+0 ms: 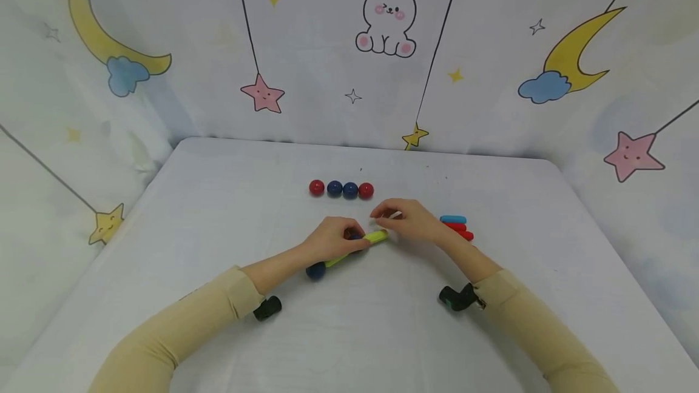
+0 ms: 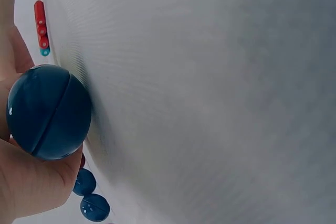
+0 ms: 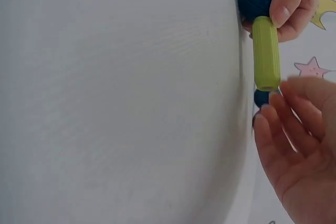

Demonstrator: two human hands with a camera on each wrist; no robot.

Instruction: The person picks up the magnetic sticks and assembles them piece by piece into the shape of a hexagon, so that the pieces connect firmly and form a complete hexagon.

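Okay, left hand [image 1: 333, 240] is pinching the middle ball [image 3: 255, 1], thumb and fingers closed round it; near rod [image 1: 335, 261] is running from it to the end ball [image 1: 315, 270], far rod [image 1: 377, 236] is sticking out toward right hand [image 1: 411, 221]. Right hand is hovering at that tip, fingers loosely bent, gripping nothing, contact unclear. Ball row [image 1: 350, 190] is lying beyond, sticks [image 1: 454, 227] beside right wrist
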